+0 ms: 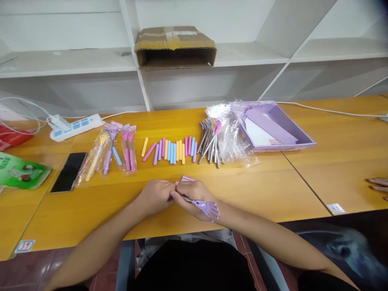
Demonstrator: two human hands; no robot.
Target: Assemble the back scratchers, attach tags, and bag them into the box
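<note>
My left hand (156, 195) and my right hand (194, 196) meet at the near edge of the wooden table (333, 153), both with fingers closed. They grip a small back scratcher (206, 209) with a metal stem and a purple claw head that sticks out past my right wrist. A pink piece (185, 178) shows just behind my fingers. Beyond my hands lies a row of pastel handle sleeves (171, 150), then a pile of metal scratchers (209, 139) with clear bags.
Packed scratchers in bags (110, 151) lie at the left, beside a black phone (68, 171) and a white power strip (77, 126). A purple box (273, 127) sits at the right. Another person's fingers (378, 186) rest at the far right edge. A cardboard box (175, 46) stands on the shelf.
</note>
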